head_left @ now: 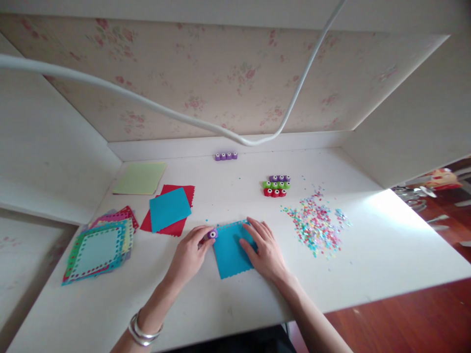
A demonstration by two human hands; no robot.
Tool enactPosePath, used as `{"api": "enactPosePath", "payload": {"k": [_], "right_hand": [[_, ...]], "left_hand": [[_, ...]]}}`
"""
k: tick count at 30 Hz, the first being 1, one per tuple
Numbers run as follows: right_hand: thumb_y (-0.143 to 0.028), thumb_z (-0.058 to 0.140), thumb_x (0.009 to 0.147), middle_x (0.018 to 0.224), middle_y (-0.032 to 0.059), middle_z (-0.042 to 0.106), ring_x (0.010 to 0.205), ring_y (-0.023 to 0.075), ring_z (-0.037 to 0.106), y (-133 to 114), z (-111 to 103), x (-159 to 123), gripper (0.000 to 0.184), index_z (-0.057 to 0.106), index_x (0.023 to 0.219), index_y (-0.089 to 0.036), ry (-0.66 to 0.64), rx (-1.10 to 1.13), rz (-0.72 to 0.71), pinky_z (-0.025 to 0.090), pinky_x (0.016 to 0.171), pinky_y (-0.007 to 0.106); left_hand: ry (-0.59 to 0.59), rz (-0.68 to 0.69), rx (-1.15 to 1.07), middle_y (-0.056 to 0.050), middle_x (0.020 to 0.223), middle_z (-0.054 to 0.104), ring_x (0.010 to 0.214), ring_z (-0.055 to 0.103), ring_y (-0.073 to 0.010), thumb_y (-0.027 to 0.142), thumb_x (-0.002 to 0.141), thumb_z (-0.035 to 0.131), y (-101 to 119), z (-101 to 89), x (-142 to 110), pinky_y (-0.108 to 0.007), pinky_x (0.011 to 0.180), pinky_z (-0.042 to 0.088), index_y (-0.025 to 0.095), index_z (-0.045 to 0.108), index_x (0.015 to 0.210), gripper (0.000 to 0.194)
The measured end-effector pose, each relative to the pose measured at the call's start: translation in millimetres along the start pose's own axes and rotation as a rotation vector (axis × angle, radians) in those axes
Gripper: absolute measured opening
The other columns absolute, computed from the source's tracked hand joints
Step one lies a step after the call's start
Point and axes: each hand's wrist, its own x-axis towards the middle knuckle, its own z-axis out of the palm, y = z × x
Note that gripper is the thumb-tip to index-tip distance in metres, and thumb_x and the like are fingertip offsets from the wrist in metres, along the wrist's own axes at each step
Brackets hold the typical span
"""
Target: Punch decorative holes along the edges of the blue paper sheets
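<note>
A small purple craft punch (pixel 212 234) is gripped between the thumb and fingers of my left hand (pixel 191 247), at the upper left corner of a blue paper sheet (pixel 232 252). Holes run along the sheet's top edge, and its lower edge is scalloped. My right hand (pixel 263 245) lies over the sheet's right side, fingers spread and pressing it to the table. Whether the paper sits inside the punch's slot is too small to tell. A few tiny blue cut-outs (pixel 206 220) lie just above the punch.
Left stand a stack of hole-bordered papers (pixel 98 250), blue paper (pixel 170 209) on red sheets (pixel 180 227), and pale green paper (pixel 140 178). Several purple punches (pixel 226 156) line the back; more coloured punches (pixel 277 186) sit before scattered confetti (pixel 319 223). A white cable (pixel 221 130) hangs across.
</note>
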Motion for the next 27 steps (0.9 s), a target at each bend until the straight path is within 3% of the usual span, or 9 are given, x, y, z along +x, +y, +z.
{"api": "enactPosePath", "payload": {"k": [4,8,11,13,16,19,27], "right_hand": [[-0.043,0.051,0.097,0.145,0.0111,0.052,0.134,0.0281,0.047,3,2,-1,0.05,0.046,0.143,-0.022,0.044,0.08,0.112,0.037,0.114,0.052],[-0.043,0.055,0.093,0.126,0.0095,0.067,0.126,0.03,0.056,6,4,-2,0.047,0.053,0.136,-0.024,0.05,0.18,0.183,0.042,0.109,0.054],[-0.042,0.057,0.092,0.113,0.0084,0.072,0.107,0.0275,0.067,6,3,-5,0.041,0.059,0.129,-0.025,0.084,0.379,0.287,0.057,0.091,0.044],[-0.042,0.059,0.091,0.106,0.0077,0.074,0.093,0.0243,0.072,5,1,-6,0.038,0.063,0.124,-0.024,0.105,0.509,0.343,0.061,0.079,0.037],[-0.041,0.06,0.091,0.103,0.0071,0.074,0.089,0.023,0.072,-1,-4,-7,0.029,0.069,0.112,-0.024,0.139,0.551,0.336,0.06,0.075,0.033],[-0.039,0.06,0.091,0.101,0.0065,0.074,0.091,0.0229,0.071,-7,-10,-6,0.021,0.071,0.103,-0.025,0.145,0.531,0.291,0.058,0.076,0.031],[-0.036,0.06,0.092,0.098,0.0055,0.073,0.088,0.0217,0.07,-14,-28,3,0.017,0.07,0.1,-0.025,0.071,0.565,0.255,0.055,0.075,0.031]], "left_hand": [[-0.077,-0.174,-0.257,-0.007,0.115,0.07,0.09,0.07,-0.0213,0.042,0.088,0.062,5,2.9,-4,-0.032,0.077,0.06,0.024,0.063,0.116,0.034],[-0.094,-0.248,-0.43,-0.007,0.109,0.072,0.097,0.07,-0.0225,0.043,0.08,0.071,8,6.5,-6,-0.035,0.087,0.058,0.021,0.063,0.111,0.038],[-0.124,-0.283,-0.482,-0.008,0.112,0.07,0.097,0.07,-0.0226,0.044,0.077,0.073,9,7.5,-5,-0.037,0.088,0.058,0.02,0.061,0.114,0.045],[-0.131,-0.261,-0.494,-0.009,0.118,0.067,0.098,0.07,-0.0223,0.045,0.077,0.073,10,7.3,-4,-0.037,0.09,0.058,0.02,0.063,0.116,0.047],[-0.158,-0.258,-0.523,-0.009,0.12,0.066,0.1,0.069,-0.0222,0.046,0.078,0.072,11,6.2,-3,-0.037,0.091,0.057,0.021,0.064,0.117,0.047],[-0.211,-0.34,-0.562,-0.009,0.115,0.07,0.103,0.068,-0.0232,0.044,0.076,0.075,13,4.2,-4,-0.035,0.089,0.057,0.02,0.061,0.123,0.055],[-0.215,-0.404,-0.652,-0.008,0.112,0.071,0.103,0.066,-0.0226,0.042,0.077,0.076,17,-2.0,-3,-0.032,0.09,0.054,0.019,0.064,0.118,0.048]]}}
